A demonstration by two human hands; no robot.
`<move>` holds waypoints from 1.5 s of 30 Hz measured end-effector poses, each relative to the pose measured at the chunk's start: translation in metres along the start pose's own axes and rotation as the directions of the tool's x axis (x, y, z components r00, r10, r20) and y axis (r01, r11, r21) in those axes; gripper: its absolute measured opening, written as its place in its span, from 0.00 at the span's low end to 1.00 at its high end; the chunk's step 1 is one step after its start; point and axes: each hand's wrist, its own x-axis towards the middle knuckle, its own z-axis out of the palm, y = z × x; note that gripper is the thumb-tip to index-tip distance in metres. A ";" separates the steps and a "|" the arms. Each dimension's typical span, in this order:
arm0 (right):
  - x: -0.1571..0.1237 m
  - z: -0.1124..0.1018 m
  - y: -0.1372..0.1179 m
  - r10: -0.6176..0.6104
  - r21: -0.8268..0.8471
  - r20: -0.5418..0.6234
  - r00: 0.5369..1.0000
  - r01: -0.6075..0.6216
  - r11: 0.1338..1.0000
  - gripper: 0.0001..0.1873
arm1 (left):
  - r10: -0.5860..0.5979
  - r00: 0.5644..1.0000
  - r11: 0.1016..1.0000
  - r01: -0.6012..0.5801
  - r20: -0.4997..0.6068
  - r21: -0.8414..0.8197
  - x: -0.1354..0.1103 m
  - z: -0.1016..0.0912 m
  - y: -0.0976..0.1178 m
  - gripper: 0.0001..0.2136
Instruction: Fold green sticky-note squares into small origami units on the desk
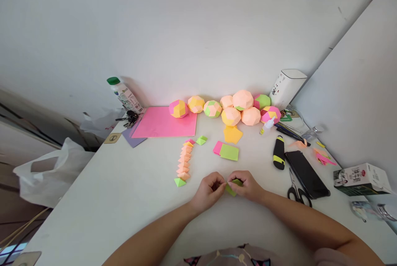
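Note:
Between my fingers is a small green paper piece (231, 190), partly covered by the hands. My right hand (248, 185) pinches it from the right. The fingertips of my left hand (209, 191) are pressed together at its left edge. Just beyond lie a stack of green paper slips (229, 153) and some pink slips (218, 147). To the left, a row of folded peach paper units (184, 160) runs away from me, with a green folded unit (180, 182) at its near end. Another green unit (201, 140) lies near the far end.
Several faceted paper balls (243, 100) line the wall, some on a pink sheet (164, 127). A yellow paper shape (233, 134) lies before them. At right are a cutter (278, 154), scissors (297, 191), a phone (307, 175) and a carton (361, 179). A bottle (125, 96) stands back left.

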 end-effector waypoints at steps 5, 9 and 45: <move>-0.001 0.000 0.000 0.017 0.040 -0.023 1.000 -0.016 0.999 0.04 | 0.004 1.000 1.000 -0.004 0.018 -0.022 -0.001 -0.001 0.001 0.09; -0.001 0.000 0.001 0.116 0.199 -0.044 0.992 -0.105 0.974 0.03 | -0.026 1.000 0.992 0.025 -0.005 -0.122 -0.001 -0.003 0.001 0.08; 0.005 -0.005 0.008 0.305 0.489 -0.093 0.948 -0.224 0.843 0.10 | -0.119 0.990 0.912 0.081 -0.071 -0.402 -0.001 -0.003 -0.007 0.10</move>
